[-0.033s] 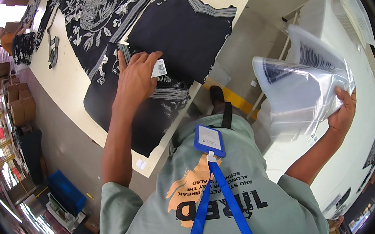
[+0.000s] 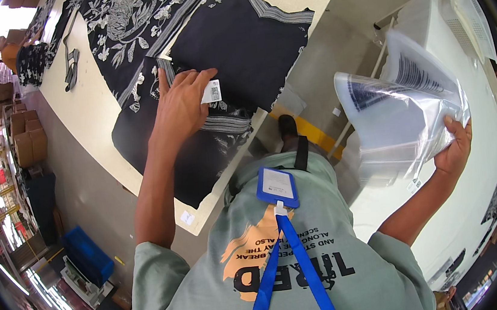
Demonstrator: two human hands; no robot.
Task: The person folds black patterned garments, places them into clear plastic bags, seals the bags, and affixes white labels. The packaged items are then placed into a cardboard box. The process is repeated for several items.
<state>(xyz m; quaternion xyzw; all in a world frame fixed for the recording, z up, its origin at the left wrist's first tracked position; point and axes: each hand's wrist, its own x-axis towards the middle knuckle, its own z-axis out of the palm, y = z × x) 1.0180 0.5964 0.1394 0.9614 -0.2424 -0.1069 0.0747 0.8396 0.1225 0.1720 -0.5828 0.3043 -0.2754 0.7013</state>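
Observation:
Over the dark fabric, my left hand [image 2: 181, 104] has curled fingers with one stretched outward. A small white label [image 2: 211, 91] with a printed code sticks out from beneath its index finger, apparently pinched there; the thumb is hidden. The black fabric [image 2: 231, 45] with grey striped borders and white floral print lies folded on a cream table [image 2: 83, 106], another part of it beneath my wrist. Off to the right, my right hand [image 2: 455, 148] is closed on the edge of a clear plastic bag [image 2: 399, 121] with dark printing. The bag is creased and bent upward, apparently in layers.
More floral fabric [image 2: 132, 28] covers the table's far side, near a dark strap-like item [image 2: 72, 69]. A white-covered surface [image 2: 449, 218] spans the right. Cardboard boxes [image 2: 30, 138] and a blue bin [image 2: 86, 254] stand left. A yellow line [image 2: 312, 130] crosses the floor.
The white label and the fingers of my left hand have shifted very slightly, and the label's angle has turned a little. My right hand and the bag are almost unmoved.

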